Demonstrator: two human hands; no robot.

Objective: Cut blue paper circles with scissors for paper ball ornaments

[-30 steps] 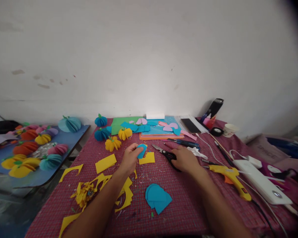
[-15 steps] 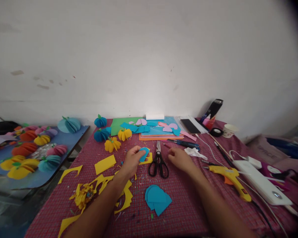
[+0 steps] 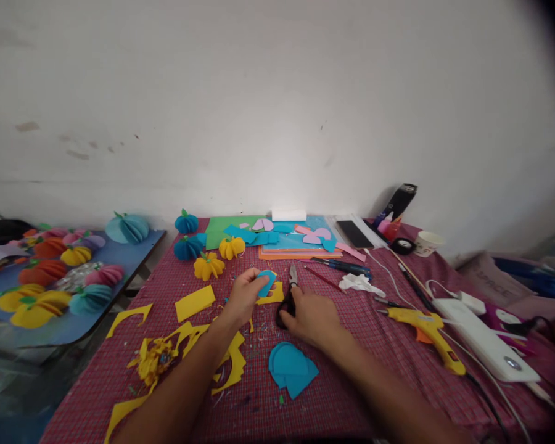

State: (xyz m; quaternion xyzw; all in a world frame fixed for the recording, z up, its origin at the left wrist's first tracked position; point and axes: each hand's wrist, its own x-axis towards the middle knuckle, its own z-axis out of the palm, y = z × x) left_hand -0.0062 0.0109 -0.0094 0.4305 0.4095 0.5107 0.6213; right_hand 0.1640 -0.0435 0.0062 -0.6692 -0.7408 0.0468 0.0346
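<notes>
My left hand (image 3: 243, 297) pinches a small blue paper piece (image 3: 267, 283) with a rounded edge, held above a yellow paper scrap (image 3: 274, 294). Just right of it, my right hand (image 3: 311, 316) is closed over the handles of the black scissors (image 3: 287, 303). Their blades point away from me, and the hand hides part of the grips. Nearer to me lies a loose stack of blue paper pieces (image 3: 292, 369), some rounded, on the checked red tablecloth (image 3: 342, 394).
Yellow paper offcuts (image 3: 234, 370) and a yellow rectangle (image 3: 195, 303) lie left. Paper pumpkins (image 3: 209, 266) stand behind; more fill a blue side table (image 3: 139, 259). To the right are a yellow glue gun (image 3: 428, 327), crumpled tissue (image 3: 361, 283), red pencil (image 3: 324, 278) and white power strip (image 3: 485, 339).
My right hand has moved left from beside the scissors and closed over their handles, uncovering the red pencil. My left hand still holds the blue piece.
</notes>
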